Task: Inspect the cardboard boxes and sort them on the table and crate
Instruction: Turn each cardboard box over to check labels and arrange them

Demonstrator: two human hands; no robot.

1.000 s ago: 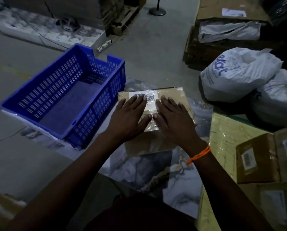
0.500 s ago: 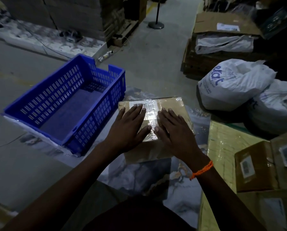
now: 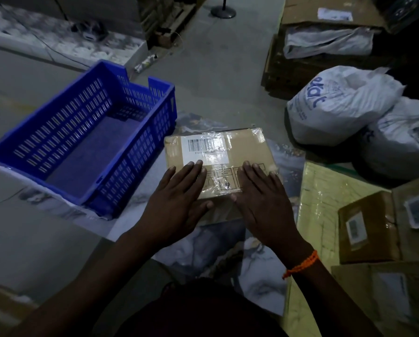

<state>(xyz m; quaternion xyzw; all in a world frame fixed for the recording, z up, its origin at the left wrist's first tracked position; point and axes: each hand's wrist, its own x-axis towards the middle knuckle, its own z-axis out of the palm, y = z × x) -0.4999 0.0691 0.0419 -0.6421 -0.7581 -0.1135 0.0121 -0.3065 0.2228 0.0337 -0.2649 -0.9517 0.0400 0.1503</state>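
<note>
Cardboard box point(image 3: 246, 152) label point(image 3: 208, 150) uncovered; left hand point(image 3: 176, 203), right hand point(image 3: 262, 203) slid back.

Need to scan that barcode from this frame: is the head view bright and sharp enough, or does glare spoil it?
Head view: dim and underexposed; the barcode label on the cardboard box is the brightest patch, its bars distinct but the text beneath soft; the clear wrap throws small glints near the label's top edge; the left hand and right hand lie flat below the bars, not covering them.
</note>
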